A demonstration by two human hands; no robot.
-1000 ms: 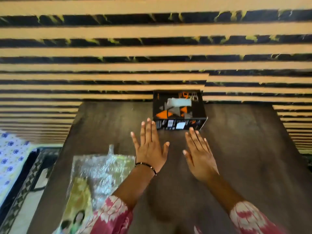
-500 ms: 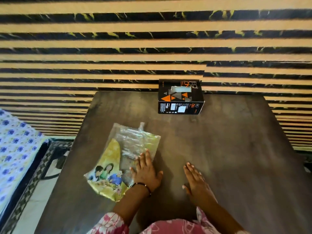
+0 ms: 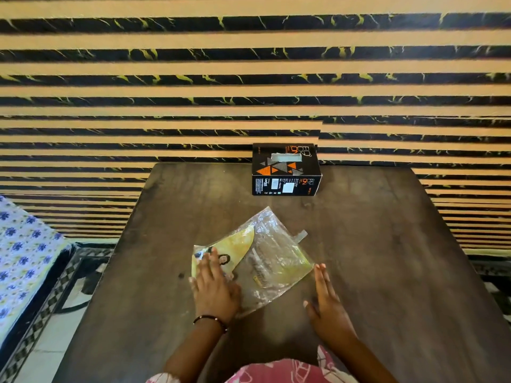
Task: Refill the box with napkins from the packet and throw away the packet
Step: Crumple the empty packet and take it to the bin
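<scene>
Your left hand [image 3: 214, 288] lies flat on the packet [image 3: 257, 258], fingers straight. Your right hand [image 3: 327, 305] rests open on the table [image 3: 387, 244], fingertips just beside the packet.

left hand [image 3: 215, 291] flat on packet [image 3: 265, 261]; right hand [image 3: 327, 305] flat on table [image 3: 387, 244]; box [image 3: 286, 170] well apart

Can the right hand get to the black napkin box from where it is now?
Probably yes. The right hand lies flat on the table, holding nothing, and the bare tabletop between it and the box leaves the way free, though it is a long reach forward.
</scene>
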